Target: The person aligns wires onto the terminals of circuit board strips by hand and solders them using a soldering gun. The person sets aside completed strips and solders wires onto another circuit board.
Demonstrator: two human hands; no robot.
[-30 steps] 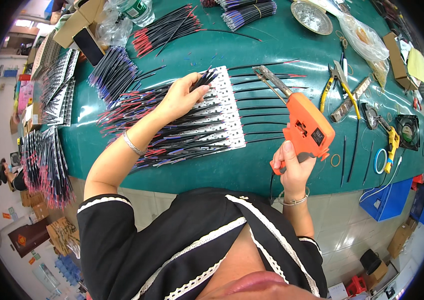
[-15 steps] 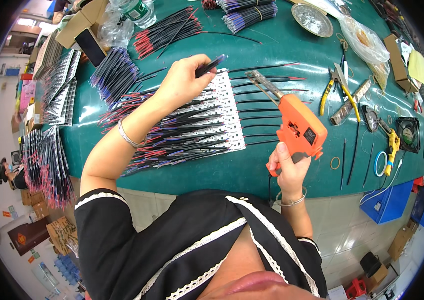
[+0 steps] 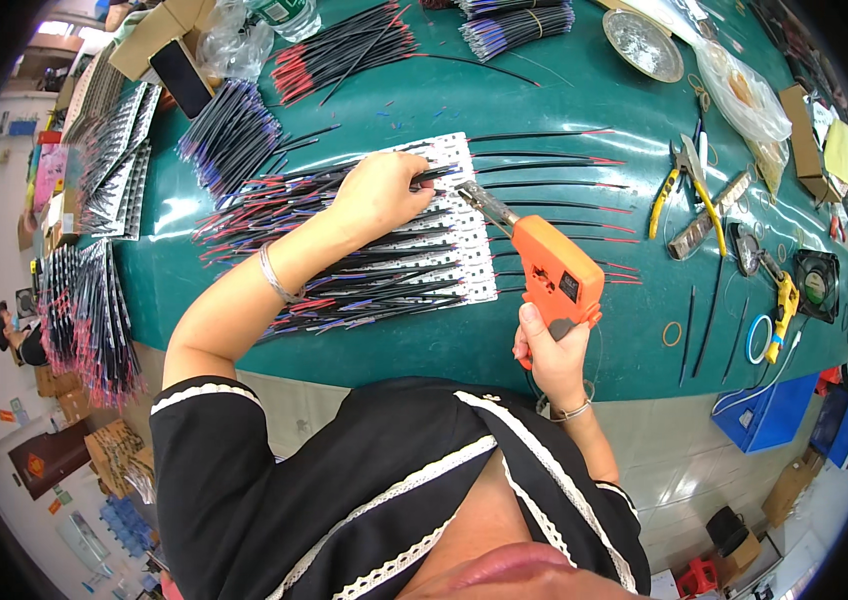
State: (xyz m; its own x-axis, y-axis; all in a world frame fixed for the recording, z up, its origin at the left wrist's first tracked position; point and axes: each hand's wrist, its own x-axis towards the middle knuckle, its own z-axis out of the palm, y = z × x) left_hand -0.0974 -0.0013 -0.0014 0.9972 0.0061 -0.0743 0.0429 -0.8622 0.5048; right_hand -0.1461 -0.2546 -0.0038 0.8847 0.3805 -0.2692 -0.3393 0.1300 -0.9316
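My right hand (image 3: pixel 554 355) is wrapped round the grip of an orange soldering gun (image 3: pixel 544 250), thumb at its back. The gun's metal tip points up and left, close to the fingers of my left hand (image 3: pixel 384 195). Those fingers are pinched on a black wire (image 3: pixel 436 172) over the white circuit board panel (image 3: pixel 481 255). Rows of black wires with red and blue ends cover the panel's left part and trail off to the left. Several more black wires (image 3: pixel 544 155) stick out from its right edge. Whether the tip touches the panel I cannot tell.
Bundles of wires (image 3: pixel 229 140) and a phone (image 3: pixel 181 80) lie at the far left, wired boards (image 3: pixel 124 165) beyond. To the right are yellow-handled pliers (image 3: pixel 660 205), a metal dish (image 3: pixel 644 45), a yellow glue gun (image 3: pixel 782 310) and a small fan (image 3: pixel 817 285).
My left hand has come down to the panel with its wire, from a raised position. My right hand has swung the soldering gun left, bringing its tip to the left fingers.
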